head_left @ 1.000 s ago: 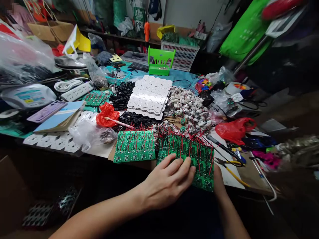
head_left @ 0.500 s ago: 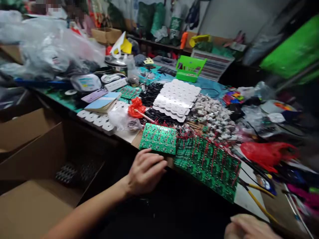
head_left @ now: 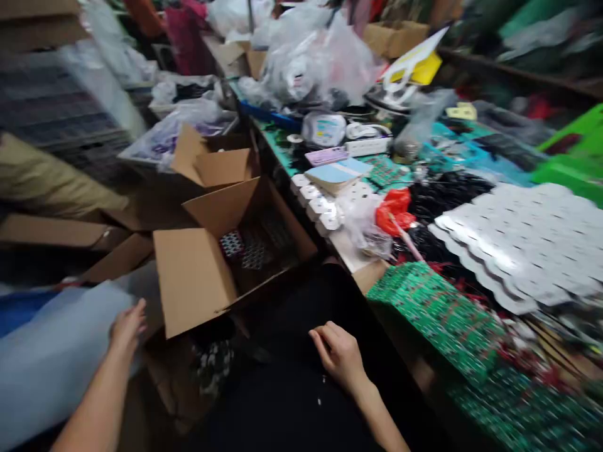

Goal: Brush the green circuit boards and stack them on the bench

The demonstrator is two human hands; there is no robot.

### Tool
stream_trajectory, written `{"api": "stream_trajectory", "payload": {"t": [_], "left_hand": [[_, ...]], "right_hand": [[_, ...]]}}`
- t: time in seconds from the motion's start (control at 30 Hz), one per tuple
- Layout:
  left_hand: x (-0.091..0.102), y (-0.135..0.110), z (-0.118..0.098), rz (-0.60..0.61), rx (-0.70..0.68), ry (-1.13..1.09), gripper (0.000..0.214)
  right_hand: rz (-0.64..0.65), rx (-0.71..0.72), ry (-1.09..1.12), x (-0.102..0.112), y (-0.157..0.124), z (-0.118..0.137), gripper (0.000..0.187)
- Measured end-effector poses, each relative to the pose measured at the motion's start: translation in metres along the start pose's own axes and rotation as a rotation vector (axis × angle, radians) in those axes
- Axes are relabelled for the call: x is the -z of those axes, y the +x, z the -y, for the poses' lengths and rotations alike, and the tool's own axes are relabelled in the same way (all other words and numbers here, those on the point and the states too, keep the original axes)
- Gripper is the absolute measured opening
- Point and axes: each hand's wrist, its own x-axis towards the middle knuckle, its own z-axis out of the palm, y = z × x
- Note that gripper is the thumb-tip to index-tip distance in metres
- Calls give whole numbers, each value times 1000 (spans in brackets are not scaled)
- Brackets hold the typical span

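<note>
Plastic sheeting (head_left: 51, 358): pale and translucent, lying low on my left, beside the cardboard box.
Left hand (head_left: 128, 325): mine, over the sheeting's right edge, near a box flap; blur hides whether my fingers pinch it, so I cannot tell.
Right hand (head_left: 338, 356): above my dark lap, apart from the table edge, fingers loosely bent inward; I see nothing in it, but cannot tell whether thumb and fingertips meet.
Cardboard box (head_left: 192, 273): between my left hand and the worktable (head_left: 274, 145), flaps up, patterned perforated pieces (head_left: 254, 254) inside.
Green circuit boards (head_left: 431, 311): along the near table edge on my right, red wires (head_left: 549, 370) beside them.
White scalloped panels (head_left: 537, 238): stacked beyond the boards.
</note>
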Motion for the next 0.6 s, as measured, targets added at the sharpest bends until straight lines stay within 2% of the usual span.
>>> {"api": "stream_trajectory", "payload": {"t": [0.07,0.17,0.23,0.33,0.43,0.5,0.6], "left_hand": [[-4,-17,22,125,276,-200,30],[-25,-35,35,240,432,-416,37],[-39,-38,35,277,470,-523,41],[-53,-29,29,250,484,-590,33],[-61,-18,23,169,471,-552,20],[-67,-15,19,140,460,-491,21],[-75,-19,15,222,447,-398,34]], "right_hand": [[125,14,-32,-11,7,-5,33],[224,17,-34,-24,12,-14,38],[258,2,-18,-28,11,-20,38],[285,-37,5,-30,6,-27,36],[294,-73,27,-29,3,-32,36],[294,-90,42,-29,2,-34,38],[316,-120,55,-30,2,-34,42]]}}
